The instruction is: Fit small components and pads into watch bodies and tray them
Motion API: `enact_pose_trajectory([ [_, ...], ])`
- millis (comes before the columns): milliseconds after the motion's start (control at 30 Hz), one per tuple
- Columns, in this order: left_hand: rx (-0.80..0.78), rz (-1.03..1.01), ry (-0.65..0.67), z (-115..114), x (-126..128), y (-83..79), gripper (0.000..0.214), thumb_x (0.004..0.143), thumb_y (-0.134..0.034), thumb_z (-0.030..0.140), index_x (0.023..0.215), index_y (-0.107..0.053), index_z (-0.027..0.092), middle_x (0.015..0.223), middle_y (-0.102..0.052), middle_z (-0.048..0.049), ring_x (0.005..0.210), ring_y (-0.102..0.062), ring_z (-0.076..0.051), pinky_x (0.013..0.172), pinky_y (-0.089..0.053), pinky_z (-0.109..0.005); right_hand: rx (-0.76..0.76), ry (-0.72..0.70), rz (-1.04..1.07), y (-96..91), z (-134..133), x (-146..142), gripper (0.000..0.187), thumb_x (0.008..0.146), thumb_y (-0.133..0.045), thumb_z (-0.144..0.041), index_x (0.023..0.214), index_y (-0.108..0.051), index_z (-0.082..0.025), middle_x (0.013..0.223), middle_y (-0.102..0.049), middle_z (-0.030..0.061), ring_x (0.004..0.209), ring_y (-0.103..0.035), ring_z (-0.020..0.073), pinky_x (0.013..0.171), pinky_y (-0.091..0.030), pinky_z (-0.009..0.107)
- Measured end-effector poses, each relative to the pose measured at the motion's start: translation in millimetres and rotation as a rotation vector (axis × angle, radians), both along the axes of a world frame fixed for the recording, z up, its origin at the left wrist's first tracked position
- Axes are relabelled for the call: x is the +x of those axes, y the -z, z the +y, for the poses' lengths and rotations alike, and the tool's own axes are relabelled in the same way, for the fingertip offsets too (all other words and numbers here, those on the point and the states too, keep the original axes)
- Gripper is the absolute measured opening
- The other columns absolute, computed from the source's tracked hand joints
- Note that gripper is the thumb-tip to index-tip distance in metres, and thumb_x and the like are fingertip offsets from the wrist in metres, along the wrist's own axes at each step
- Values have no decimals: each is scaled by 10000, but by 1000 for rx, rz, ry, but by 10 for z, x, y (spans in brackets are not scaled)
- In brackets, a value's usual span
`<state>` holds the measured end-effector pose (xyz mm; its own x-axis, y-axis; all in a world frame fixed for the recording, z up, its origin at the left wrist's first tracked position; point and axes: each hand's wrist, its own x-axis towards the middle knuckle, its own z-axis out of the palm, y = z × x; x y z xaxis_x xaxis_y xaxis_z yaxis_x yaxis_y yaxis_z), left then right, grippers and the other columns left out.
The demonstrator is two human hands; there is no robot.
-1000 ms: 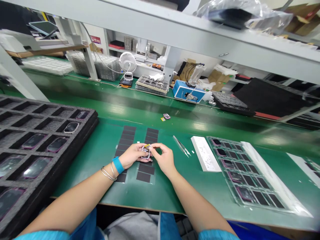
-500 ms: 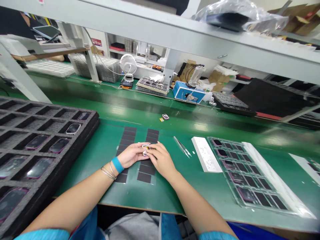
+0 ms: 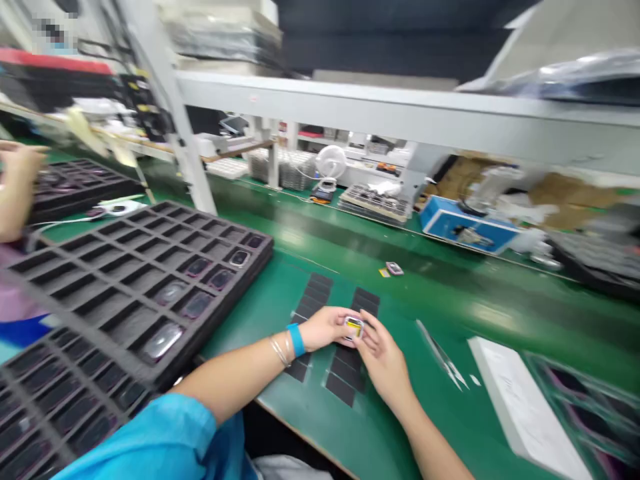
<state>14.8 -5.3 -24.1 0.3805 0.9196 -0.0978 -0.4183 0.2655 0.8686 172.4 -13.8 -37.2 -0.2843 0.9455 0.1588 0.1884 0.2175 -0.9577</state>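
Observation:
Between my hands is a small smartwatch case (image 3: 354, 327) with its open inside facing up and a yellow part showing in it. My left hand (image 3: 327, 328) grips its left side, a blue band around the wrist. My right hand (image 3: 383, 347) has thumb and fingers closed on its right edge. Dark rectangular pieces on clear strips (image 3: 341, 387) lie on the green bench under my hands. Off to the right are a pair of tweezers (image 3: 443, 357) and a long white block (image 3: 525, 400).
Left stands a black foam tray (image 3: 125, 267) holding several watch cases, with another foam tray (image 3: 60, 393) nearer me. A second watch case (image 3: 395, 268) lies farther back. At right is a clear plastic tray (image 3: 545, 363). Another person's hand (image 3: 20, 173) shows far left.
My view has swung left, bringing more foam trays and a co-worker into sight. The watch case now shows its yellow inside more plainly; both hands still hold it.

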Motion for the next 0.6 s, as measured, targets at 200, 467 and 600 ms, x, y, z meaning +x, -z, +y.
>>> enact_pose_trajectory([
  [200, 61, -117, -390, -205, -399, -390, 643, 647, -780, 331, 1231, -548, 194, 1078, -631, -126, 903, -642, -221, 834, -491, -371, 409, 37, -653, 153, 130, 131, 548, 806, -458, -580, 1187, -571, -203, 1297, -522, 119, 1223, -453, 328, 1022, -373, 539],
  [467, 370, 890, -1021, -1633, -1349, -816, 533, 672, -746, 320, 1178, -589, 261, 1054, -572, -60, 966, -563, -226, 857, -477, -334, 491, -106, -756, 265, 251, 106, 541, 852, -355, -558, 1211, -567, -214, 1366, -460, 95, 1286, -384, 322, 1019, -365, 562],
  [600, 327, 1523, -1299, -1960, -1855, -807, 356, 748, -653, 323, 1080, -592, 209, 985, -582, -68, 946, -547, -248, 865, -428, -365, 478, -3, -491, -370, -75, -42, 334, 847, -438, -503, 941, -660, -271, 1174, -598, 76, 1108, -543, 298, 888, -483, 492],
])
